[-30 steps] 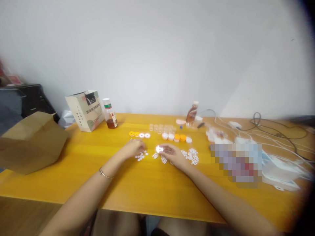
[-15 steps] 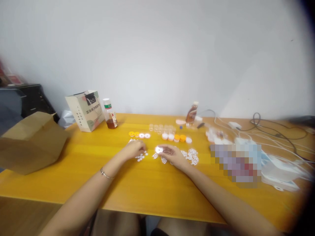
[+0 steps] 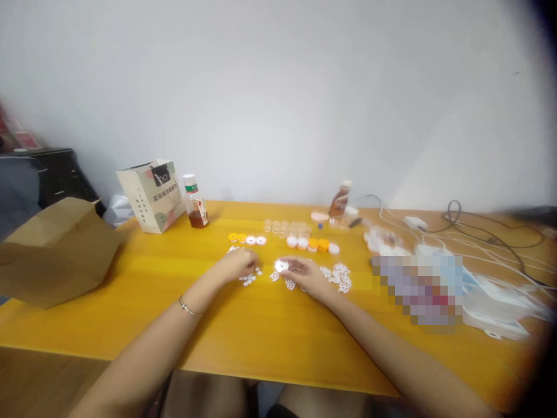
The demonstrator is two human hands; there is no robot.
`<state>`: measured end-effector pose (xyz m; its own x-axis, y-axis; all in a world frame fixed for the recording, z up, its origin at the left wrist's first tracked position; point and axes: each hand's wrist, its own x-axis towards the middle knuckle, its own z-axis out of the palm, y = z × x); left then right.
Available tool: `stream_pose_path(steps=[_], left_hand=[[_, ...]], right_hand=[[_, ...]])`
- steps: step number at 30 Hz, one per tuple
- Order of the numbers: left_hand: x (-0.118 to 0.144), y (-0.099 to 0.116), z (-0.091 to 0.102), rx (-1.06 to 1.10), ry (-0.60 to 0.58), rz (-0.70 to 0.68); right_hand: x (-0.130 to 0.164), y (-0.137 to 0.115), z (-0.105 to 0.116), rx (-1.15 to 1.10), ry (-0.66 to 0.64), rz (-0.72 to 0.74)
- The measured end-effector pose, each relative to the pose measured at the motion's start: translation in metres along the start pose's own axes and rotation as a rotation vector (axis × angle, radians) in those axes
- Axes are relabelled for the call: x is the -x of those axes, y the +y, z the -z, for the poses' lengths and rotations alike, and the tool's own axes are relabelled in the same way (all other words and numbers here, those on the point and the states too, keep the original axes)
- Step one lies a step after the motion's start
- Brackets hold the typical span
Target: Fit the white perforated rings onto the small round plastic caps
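My right hand [image 3: 304, 273] holds a small white round cap [image 3: 281, 266] at its fingertips, just above the yellow table [image 3: 261, 331]. My left hand [image 3: 237, 264], a thin bracelet on its wrist, rests with curled fingers over a scatter of tiny white discs [image 3: 249, 280]; whether it grips one is hidden. Small white patterned pieces [image 3: 339, 276] lie to the right of my right hand. Behind the hands sit yellow and white rings [image 3: 246, 238], orange and white caps [image 3: 312, 244] and a row of clear vials [image 3: 285, 227].
A paper gift bag [image 3: 150, 194] and a bottle of brown liquid [image 3: 195, 201] stand at the back left, a second bottle [image 3: 339, 200] at the back middle. A brown paper bag [image 3: 52, 249] overhangs the left edge. White cables and devices [image 3: 478, 255] crowd the right side.
My left hand has crept slightly right over the tiny discs. My right hand keeps the white cap almost still.
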<state>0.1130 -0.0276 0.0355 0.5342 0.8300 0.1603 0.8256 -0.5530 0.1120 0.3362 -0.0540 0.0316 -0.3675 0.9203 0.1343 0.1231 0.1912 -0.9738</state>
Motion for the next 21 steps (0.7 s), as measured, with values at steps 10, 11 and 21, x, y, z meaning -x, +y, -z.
stream_pose_path(steps=[10, 11, 21], left_hand=[[-0.001, 0.011, 0.004, 0.155, 0.181, -0.068], [-0.001, 0.014, 0.005, 0.182, 0.234, -0.090], [0.000, 0.041, -0.009, 0.278, 0.478, -0.332]], right_hand=[[0.000, 0.001, 0.000, -0.039, -0.003, 0.001], [0.000, 0.001, 0.000, -0.048, -0.001, 0.001], [-0.003, 0.004, 0.001, -0.104, -0.039, 0.029]])
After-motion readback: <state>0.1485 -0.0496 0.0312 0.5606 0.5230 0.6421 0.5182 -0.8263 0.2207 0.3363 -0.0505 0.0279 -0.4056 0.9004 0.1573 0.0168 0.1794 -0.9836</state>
